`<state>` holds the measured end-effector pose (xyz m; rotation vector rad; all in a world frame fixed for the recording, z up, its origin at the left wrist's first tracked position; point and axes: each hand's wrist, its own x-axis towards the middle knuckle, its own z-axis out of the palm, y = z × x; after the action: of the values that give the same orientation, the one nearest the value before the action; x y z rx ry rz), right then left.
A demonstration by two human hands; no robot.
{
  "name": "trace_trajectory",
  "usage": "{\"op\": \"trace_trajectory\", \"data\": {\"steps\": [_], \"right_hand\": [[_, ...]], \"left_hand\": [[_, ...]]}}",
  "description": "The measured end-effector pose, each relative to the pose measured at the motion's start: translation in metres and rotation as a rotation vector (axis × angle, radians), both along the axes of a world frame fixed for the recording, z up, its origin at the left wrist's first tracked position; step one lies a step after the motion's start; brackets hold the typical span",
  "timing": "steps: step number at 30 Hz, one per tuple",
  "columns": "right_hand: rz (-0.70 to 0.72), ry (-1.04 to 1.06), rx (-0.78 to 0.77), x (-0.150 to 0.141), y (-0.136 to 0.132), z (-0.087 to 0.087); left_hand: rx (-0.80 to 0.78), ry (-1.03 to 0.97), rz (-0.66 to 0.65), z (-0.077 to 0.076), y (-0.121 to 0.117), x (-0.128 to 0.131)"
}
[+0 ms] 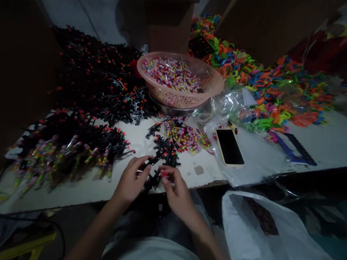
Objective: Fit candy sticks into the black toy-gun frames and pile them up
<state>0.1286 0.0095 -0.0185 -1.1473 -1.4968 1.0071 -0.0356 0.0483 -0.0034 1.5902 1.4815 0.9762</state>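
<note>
My left hand (132, 179) is curled at the front edge of the table, thumb and forefinger close together beside small black toy guns (165, 148). What its fingers hold, if anything, is hard to make out in the dim light. Opposite it, my right hand (179, 194) pinches a small red piece (164, 174) at the fingertips. More dark gun-shaped parts lie between both hands. Just beyond them is a small heap of candy-coloured tubes (183, 136). To the left rests a pile of black toy guns with colourful filled tubes (60, 153) attached.
A pink basket (181, 98) full of colourful tubes stands behind on a metal base. A large heap of black toy guns (94, 71) lies back left, bright plastic pieces (263, 86) back right. A phone (229, 147) lies on clear plastic; a white sack (242, 238) hangs below right.
</note>
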Motion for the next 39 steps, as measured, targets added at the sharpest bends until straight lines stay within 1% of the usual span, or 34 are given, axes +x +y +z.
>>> {"op": "trace_trajectory", "data": {"steps": [2, 4, 6, 8, 10, 14, 18, 20, 22, 25, 28, 30, 33, 36, 39], "right_hand": [[0.03, 0.114, -0.021, -0.009, -0.001, -0.002], [0.026, 0.205, -0.053, -0.012, -0.001, -0.004], [0.022, 0.271, -0.079, -0.012, -0.002, -0.004], [0.045, 0.295, -0.097, -0.009, -0.003, -0.002], [0.062, 0.299, -0.11, -0.007, -0.004, 0.0], [-0.022, 0.28, -0.09, -0.002, -0.005, 0.002], [0.018, 0.131, -0.094, -0.002, -0.009, 0.005], [0.013, 0.085, -0.097, -0.002, -0.01, 0.008], [0.0, 0.092, -0.106, -0.002, -0.011, 0.011], [-0.026, 0.097, -0.12, -0.002, -0.011, 0.012], [-0.074, 0.042, -0.089, -0.003, -0.013, 0.009], [-0.115, 0.032, -0.052, -0.004, -0.015, 0.009], [-0.162, 0.001, 0.01, -0.004, -0.017, 0.013], [-0.14, -0.09, 0.086, -0.003, -0.017, 0.018], [-0.123, -0.135, 0.132, -0.003, -0.019, 0.019]], "left_hand": [[0.033, -0.007, -0.067, 0.005, -0.01, 0.007], [0.034, -0.056, -0.098, 0.006, -0.017, 0.014], [0.008, -0.133, -0.071, 0.005, -0.021, 0.018], [-0.055, -0.22, -0.009, 0.005, -0.021, 0.018], [-0.138, -0.308, 0.042, 0.007, -0.019, 0.016], [-0.276, -0.553, 0.126, 0.017, -0.017, 0.011], [-0.495, -0.851, 0.109, 0.023, -0.018, 0.011], [-0.547, -0.943, 0.129, 0.022, -0.019, 0.011], [-0.549, -0.995, 0.176, 0.02, -0.019, 0.011], [-0.5, -1.024, 0.252, 0.017, -0.02, 0.012], [-0.451, -1.007, 0.296, 0.017, -0.023, 0.015], [-0.424, -0.967, 0.281, 0.018, -0.026, 0.017], [-0.378, -0.891, 0.232, 0.019, -0.03, 0.019], [-0.35, -0.853, 0.22, 0.019, -0.031, 0.019], [-0.337, -0.845, 0.216, 0.019, -0.032, 0.019]]}}
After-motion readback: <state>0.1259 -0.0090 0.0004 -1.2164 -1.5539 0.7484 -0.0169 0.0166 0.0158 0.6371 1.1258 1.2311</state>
